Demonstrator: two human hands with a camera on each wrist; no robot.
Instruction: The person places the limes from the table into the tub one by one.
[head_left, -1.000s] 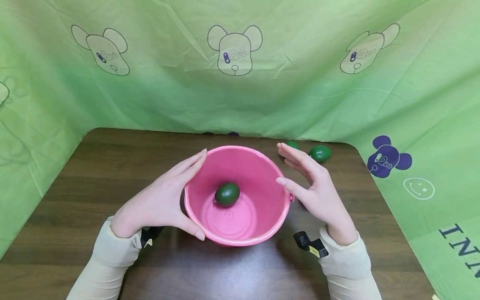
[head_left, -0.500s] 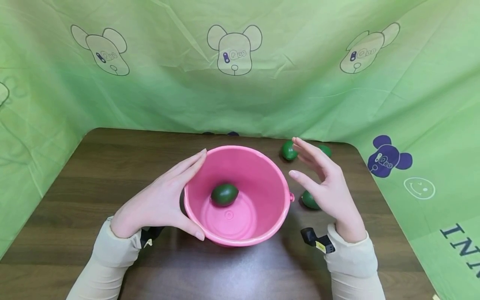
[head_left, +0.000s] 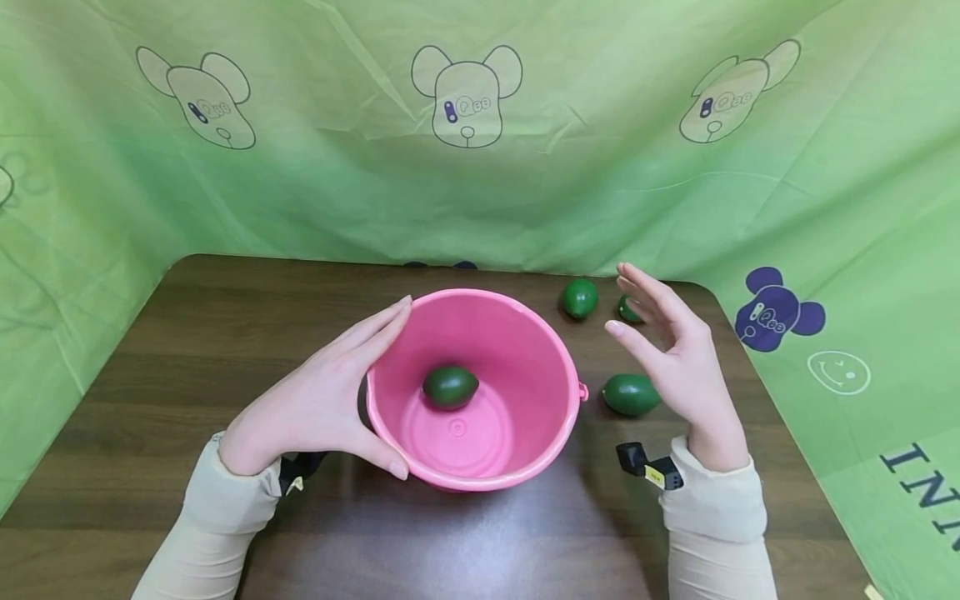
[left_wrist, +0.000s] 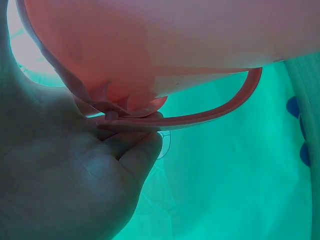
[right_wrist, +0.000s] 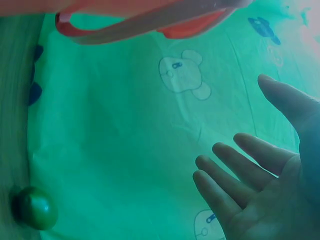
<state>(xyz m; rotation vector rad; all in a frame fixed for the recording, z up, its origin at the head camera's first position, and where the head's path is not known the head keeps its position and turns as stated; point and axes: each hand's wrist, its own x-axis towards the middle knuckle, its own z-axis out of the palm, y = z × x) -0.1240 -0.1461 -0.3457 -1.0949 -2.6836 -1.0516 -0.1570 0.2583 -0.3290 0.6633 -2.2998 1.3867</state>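
A pink bucket (head_left: 517, 350) stands in the middle of the brown table (head_left: 187, 333) with one green avocado (head_left: 450, 387) lying inside it. My left hand (head_left: 322, 400) rests flat against the bucket's left wall, fingers straight along the rim and thumb at the front. My right hand (head_left: 675, 350) hovers open to the right of the bucket, holding nothing. Beside its palm lies an avocado (head_left: 631, 394); another (head_left: 580, 297) sits farther back, and a third (head_left: 628, 310) shows partly behind the fingers. The left wrist view shows the bucket's underside (left_wrist: 165, 45) and handle (left_wrist: 210, 112).
A green cloth with bear prints (head_left: 465, 96) hangs behind and around the table. The table's far right corner (head_left: 712, 292) is close to the right hand. The right wrist view shows my open palm (right_wrist: 255, 190) and one avocado (right_wrist: 35, 207) low on the left.
My right hand has moved from the bucket's right rim out to the right and back, uncovering the avocado near the bucket. The avocado inside shifted slightly. The left hand stayed put.
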